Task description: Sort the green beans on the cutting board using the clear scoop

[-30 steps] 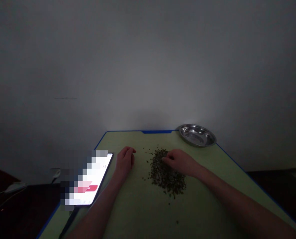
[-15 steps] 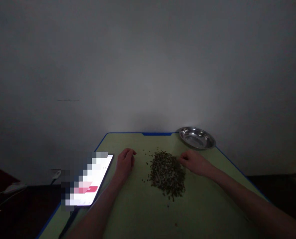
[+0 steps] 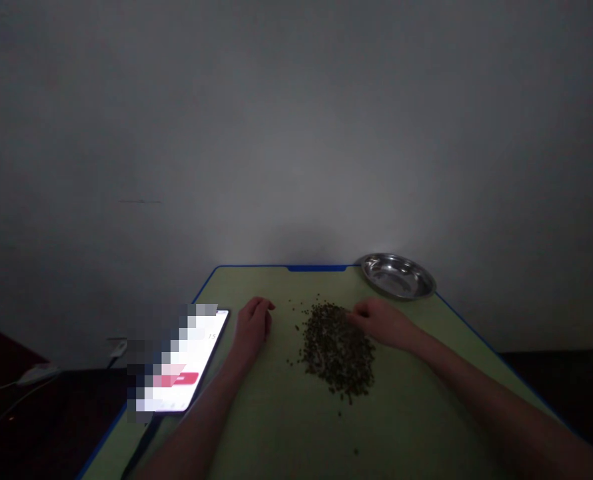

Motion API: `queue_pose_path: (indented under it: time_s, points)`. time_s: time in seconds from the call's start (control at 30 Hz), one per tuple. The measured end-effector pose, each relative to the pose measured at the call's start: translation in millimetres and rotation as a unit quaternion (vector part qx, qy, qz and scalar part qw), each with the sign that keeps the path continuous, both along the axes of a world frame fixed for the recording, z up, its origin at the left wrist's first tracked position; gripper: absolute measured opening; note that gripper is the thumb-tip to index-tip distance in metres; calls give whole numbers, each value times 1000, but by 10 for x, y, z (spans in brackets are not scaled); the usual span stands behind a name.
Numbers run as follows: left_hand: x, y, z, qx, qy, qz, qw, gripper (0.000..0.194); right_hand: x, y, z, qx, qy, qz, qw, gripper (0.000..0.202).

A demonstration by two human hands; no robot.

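A loose pile of small dark grains (image 3: 336,353), mixed with paler bits, lies in the middle of the pale green table (image 3: 276,427). My right hand (image 3: 381,323) reaches to the pile's upper right edge, thumb and fingers pinched together at the grains. Whatever is between those fingertips is too small and dim to make out. To the left of the pile, my left hand (image 3: 253,325) rests on the tabletop with its fingers curled in, apart from the grains and with nothing visible in it.
A shallow shiny metal bowl (image 3: 399,277) stands at the table's back right corner. On the left, a phone (image 3: 196,360) with a lit screen lies beside my left forearm. A grey wall (image 3: 296,147) rises behind the table. White cables (image 3: 36,375) are at the far left.
My right hand has moved left, its fingertips now over the pile's upper right edge. The left hand stays in place. The whole view has shifted slightly.
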State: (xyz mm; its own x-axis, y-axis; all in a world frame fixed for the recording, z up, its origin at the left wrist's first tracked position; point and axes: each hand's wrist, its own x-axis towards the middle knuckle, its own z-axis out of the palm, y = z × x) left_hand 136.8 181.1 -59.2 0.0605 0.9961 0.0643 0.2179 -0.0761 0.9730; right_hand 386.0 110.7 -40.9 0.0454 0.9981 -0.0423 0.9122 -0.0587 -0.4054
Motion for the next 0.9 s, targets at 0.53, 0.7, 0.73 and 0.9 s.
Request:
queue_pose_path:
  time_s: [0.53,0.7,0.73,0.9]
  points:
    - [-52,56,-63,14,-34,37,999,23,-909,1034,184,-62,46,14,997,35]
    - [-45,48,-55,20,-33,27,999,23,-804,1065,18,-88,32,-18,995,34]
    - [-40,32,-39,22,-32,25,999,22,-728,1038,0,-93,27,-24,995,34]
    - [-28,-54,42,23,-27,17,999,21,-323,855,-16,-123,8,-42,992,35]
